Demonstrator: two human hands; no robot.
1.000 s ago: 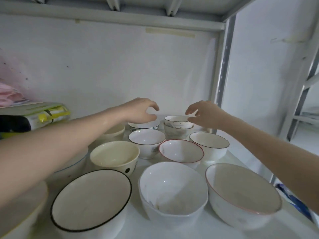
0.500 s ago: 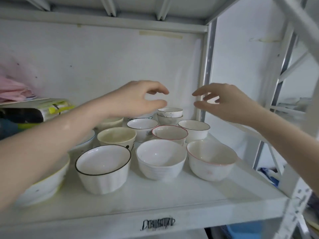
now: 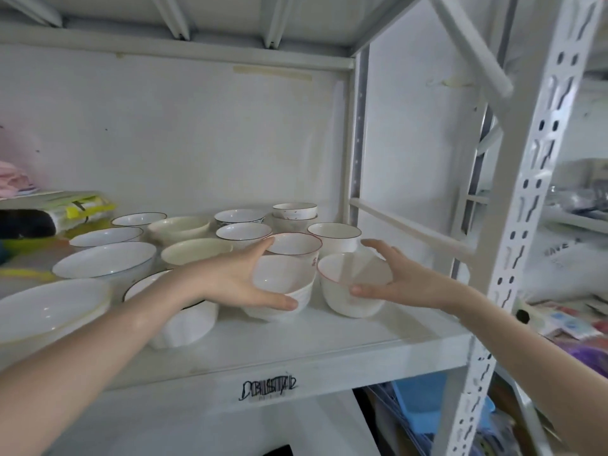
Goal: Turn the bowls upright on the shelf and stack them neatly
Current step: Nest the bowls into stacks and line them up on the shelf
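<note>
Left grip (image 3: pixel 243 284) was wrapped around the ribbed white bowl (image 3: pixel 279 291) at the front of the shelf (image 3: pixel 296 350), thumb along the near wall and fingers reaching over the far rim, so it was grasping that one. Right grip (image 3: pixel 391 281) had the pink-rimmed bowl (image 3: pixel 353 287) just beside it, thumb on the near side and fingers curved over the far rim, grasping it too. Both bowls sat upright on the shelf board, close together near the front right, and I honestly couldn't tell if either was lifted off the board.

Only one view, the head cam, so everything else comes from it too. Left of the ribbed one was a black-rimmed bowl (image 3: pixel 184 317), partly hidden by the left forearm. Right behind the held pair sat a red-rimmed bowl (image 3: pixel 293 244), and next to it on the right a dark-rimmed bowl (image 3: pixel 334 236). At the back a small speckled bowl (image 3: pixel 295 210) was already nested in another one. Two cream bowls (image 3: pixel 195 251) sat mid-shelf, and a run of wide blue-rimmed bowls (image 3: pixel 105 261) went down the left side. All of them looked upright. Far left were some yellow packets (image 3: pixel 82 209) and a pink cloth (image 3: pixel 13 179). A scribbled label (image 3: pixel 268 388) was stuck on the shelf's front edge.
</note>
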